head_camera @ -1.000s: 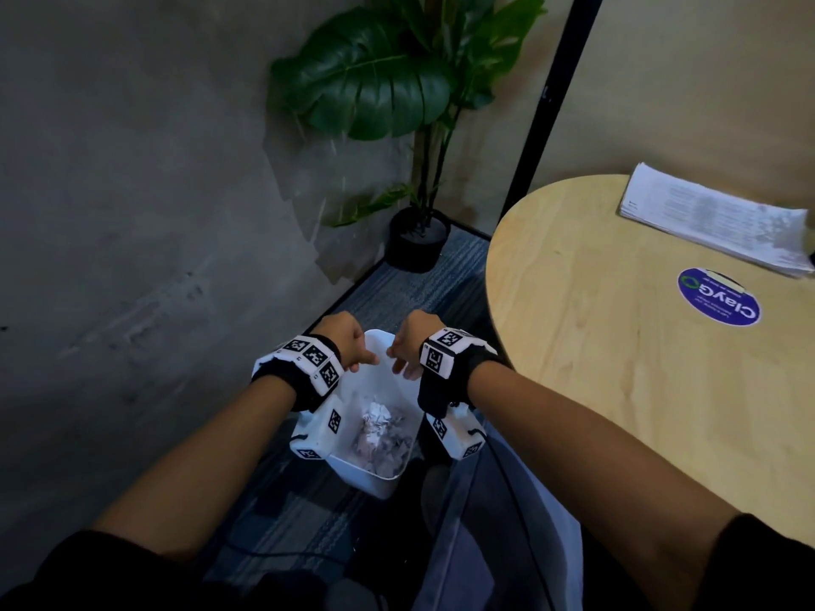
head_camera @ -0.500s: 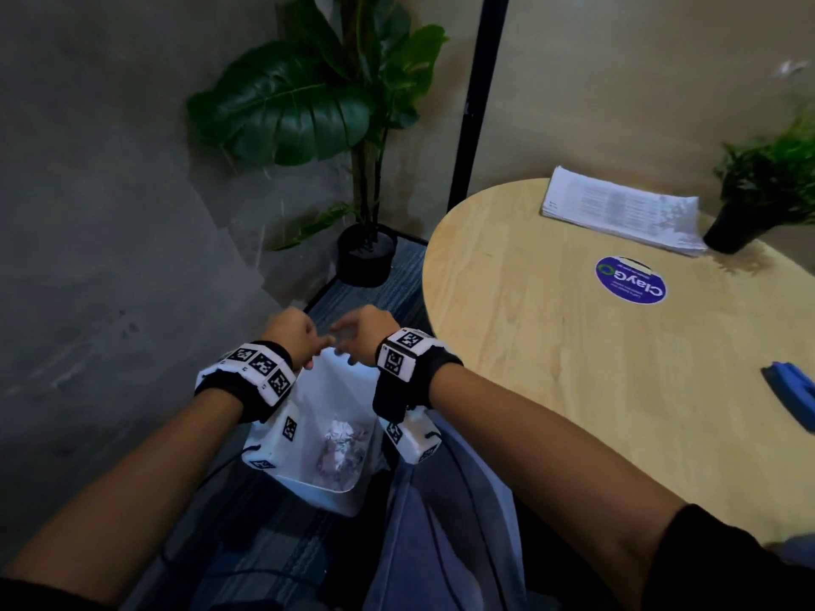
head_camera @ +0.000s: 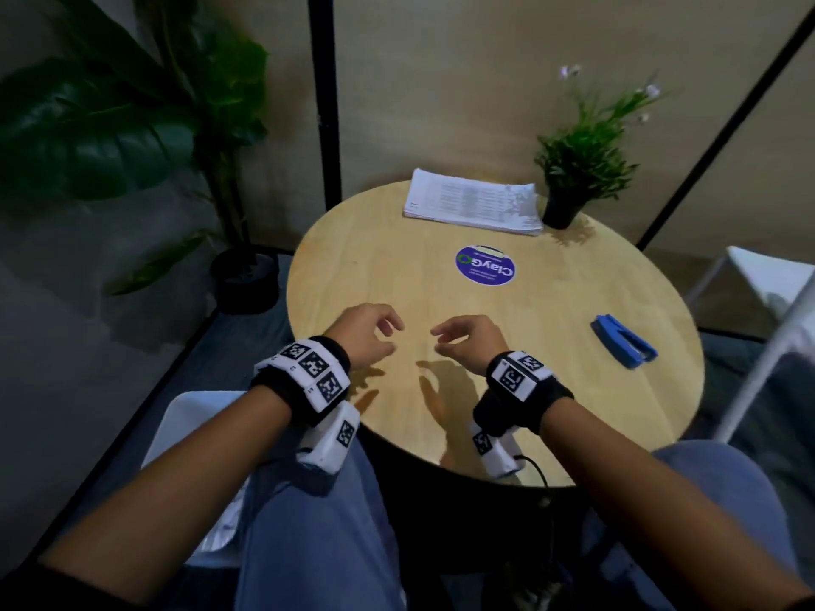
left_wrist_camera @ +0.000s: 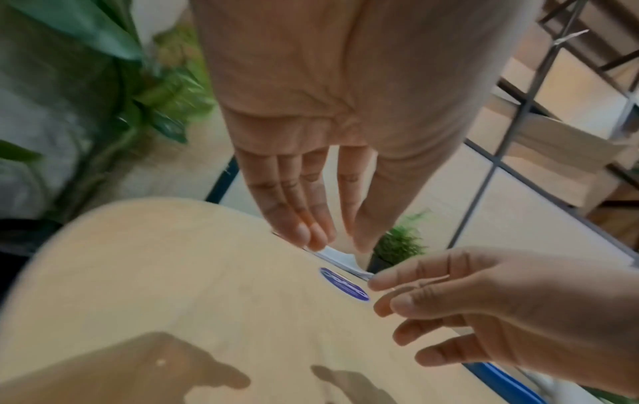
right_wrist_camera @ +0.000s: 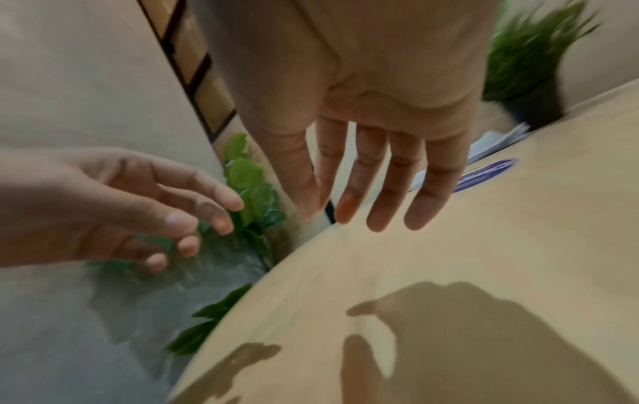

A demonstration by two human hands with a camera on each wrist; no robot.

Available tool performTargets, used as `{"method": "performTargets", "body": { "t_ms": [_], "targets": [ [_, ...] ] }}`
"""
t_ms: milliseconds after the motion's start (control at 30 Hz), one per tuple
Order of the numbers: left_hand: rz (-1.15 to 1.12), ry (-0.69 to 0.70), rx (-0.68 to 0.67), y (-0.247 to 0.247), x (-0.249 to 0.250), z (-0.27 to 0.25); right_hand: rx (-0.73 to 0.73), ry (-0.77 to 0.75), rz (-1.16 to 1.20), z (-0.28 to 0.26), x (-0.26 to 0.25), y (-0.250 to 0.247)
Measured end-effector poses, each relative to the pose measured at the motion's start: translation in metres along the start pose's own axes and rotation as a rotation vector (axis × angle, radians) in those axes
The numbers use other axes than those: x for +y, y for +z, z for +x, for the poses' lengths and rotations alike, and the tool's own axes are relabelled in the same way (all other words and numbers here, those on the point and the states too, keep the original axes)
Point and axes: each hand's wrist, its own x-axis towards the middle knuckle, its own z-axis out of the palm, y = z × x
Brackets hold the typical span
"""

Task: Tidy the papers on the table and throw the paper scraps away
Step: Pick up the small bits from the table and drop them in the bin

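**Hands above the round table, papers stacked at the far edge**

Left hand point(head_camera: 368, 332) and right hand point(head_camera: 469, 341) raised side by side over the near part of the wooden table point(head_camera: 551, 390), apart from each other; fingers loosely spread, nothing held, shadows cast on the wood below. Stack of papers point(head_camera: 474, 207) squared at the far rim, just beside a small potted plant point(head_camera: 577, 169). Round purple sticker point(head_camera: 485, 265) mid-table. Blue stapler point(head_camera: 622, 340) near the right rim. White bin point(head_camera: 194, 416) on the floor, left of the knees; contents hidden.
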Motion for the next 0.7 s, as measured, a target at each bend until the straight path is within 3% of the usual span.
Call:
{"method": "performTargets", "body": {
  "t_ms": [200,300,400,600,700],
  "targets": [
    [-0.032,0.085,-0.128,0.065,0.063,0.033,0.116,0.207,-0.041,-0.009,0.081,-0.06],
    [-0.05,0.053,-0.172,0.095,0.081,0.046,0.134,0.258,-0.072,-0.011,0.11,-0.077],
    [-0.022,0.024,-0.2,0.119,0.088,0.057,0.098,0.256,-0.165,-0.01,0.128,-0.087],
    [0.248,0.06,-0.221,0.146,0.085,0.067,-0.058,0.183,-0.362,-0.006,0.143,-0.086],
    [0.246,0.077,-0.207,0.15,0.087,0.069,-0.07,0.148,-0.422,-0.005,0.148,-0.084]
  ]
}}
